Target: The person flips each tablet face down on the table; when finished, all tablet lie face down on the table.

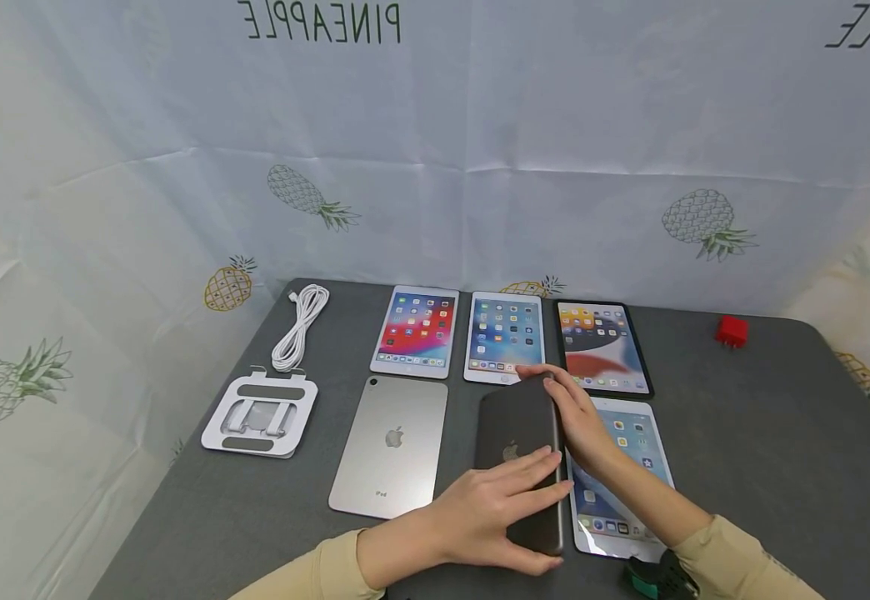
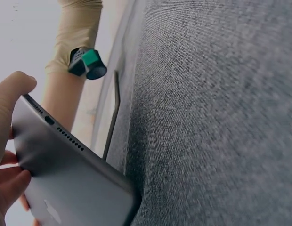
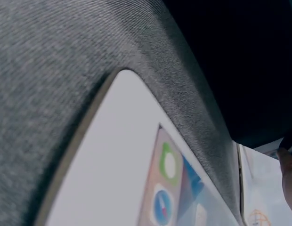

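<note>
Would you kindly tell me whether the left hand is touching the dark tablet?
Touching: the head view shows the left hand lying against the back of the dark tablet, fingers reaching its edge.

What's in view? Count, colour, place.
Screen-up tablets: 4, three white, one black; three in back row, one front right
Face-down tablet: 1, silver, front left
Tilted tablet: 1, dark grey, middle
Cable: 1, white, back left
Stand: 1, white, far left
Plug: 1, red, back right
Table: 1, dark grey, under tablets
Pineapple cloth: count unclear, pale, behind table
Wrist camera: 1, black-green, front right
Sleeves: 2, tan, front
Left hand, right hand: 2, bare, on tilted tablet
</note>
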Demonstrator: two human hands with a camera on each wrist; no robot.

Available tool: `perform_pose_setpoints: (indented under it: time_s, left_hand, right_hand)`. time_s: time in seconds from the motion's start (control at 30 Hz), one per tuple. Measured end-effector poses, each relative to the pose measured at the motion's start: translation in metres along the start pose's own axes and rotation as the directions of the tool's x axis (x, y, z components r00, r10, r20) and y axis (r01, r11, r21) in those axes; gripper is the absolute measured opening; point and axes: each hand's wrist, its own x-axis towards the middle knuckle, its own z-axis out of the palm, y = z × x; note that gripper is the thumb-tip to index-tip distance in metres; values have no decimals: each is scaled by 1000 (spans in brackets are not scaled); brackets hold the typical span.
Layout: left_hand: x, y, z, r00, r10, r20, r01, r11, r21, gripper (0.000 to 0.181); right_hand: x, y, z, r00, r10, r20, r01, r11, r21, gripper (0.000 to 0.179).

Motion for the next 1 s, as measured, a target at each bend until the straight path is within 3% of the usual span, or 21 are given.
perform_pose_setpoints:
  time_s: [0.17, 0.27, 0.37, 0.57, 0.77, 0.9, 1.0]
  left_hand:
    - [1, 1, 3, 998, -17, 68, 13, 998, 54, 71]
    - [1, 1, 4, 994, -27, 108, 18, 996, 82, 67]
    - [0, 0, 8, 989, -52, 141, 46, 998, 48, 66]
    - [-1, 1, 15, 973, -57, 223, 46, 998, 52, 62]
    - [-1, 2, 18, 962, -47, 269, 19, 994, 108, 56]
    - [-2, 3, 19, 950, -47, 309, 2, 989, 146, 56]
    - [-3, 2, 20, 944, -46, 326, -7, 988, 157, 56]
  right_hand:
    - [-1, 3, -1, 999, 45, 1, -45, 999, 25, 46]
    - [0, 4, -2, 996, 86, -30, -86, 996, -16, 45]
    - [0, 5, -4, 987, 129, -93, -136, 987, -81, 44]
    - [-1, 7, -8, 962, 202, -183, -241, 943, -227, 43]
    - [2, 13, -15, 961, 178, -209, -245, 900, -359, 43]
    - [3, 13, -19, 972, 138, -191, -217, 843, -492, 43]
    - [4, 12, -22, 984, 66, -163, -155, 762, -629, 40]
